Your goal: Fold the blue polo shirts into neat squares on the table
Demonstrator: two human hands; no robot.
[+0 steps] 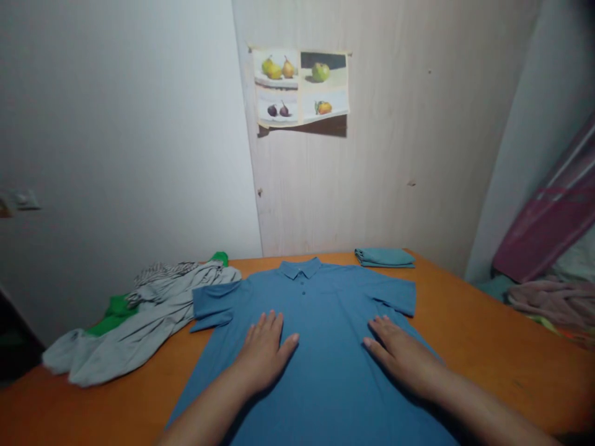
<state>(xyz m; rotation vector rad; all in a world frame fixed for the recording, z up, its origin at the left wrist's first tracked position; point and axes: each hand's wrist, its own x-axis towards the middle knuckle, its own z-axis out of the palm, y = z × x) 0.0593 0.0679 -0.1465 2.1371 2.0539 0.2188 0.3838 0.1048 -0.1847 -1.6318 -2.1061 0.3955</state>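
A blue short-sleeved polo shirt [320,365] lies spread face up, its collar at the far side and both sleeves out to the sides. My left hand [266,352] rests flat on the left half of its chest, fingers stretched and thumb apart. On the right half lies my right hand [395,348], also flat with the fingers extended. Neither hand grips the fabric. The shirt's lower hem is out of view below the frame.
An orange table [483,347] bears the shirt. Crumpled grey clothes [134,347] with green cloth [114,314] lie at the left. A folded teal cloth [385,257] sits at the far right edge. Beyond the table's right side are a pink object [543,229] and heaped fabrics [558,300].
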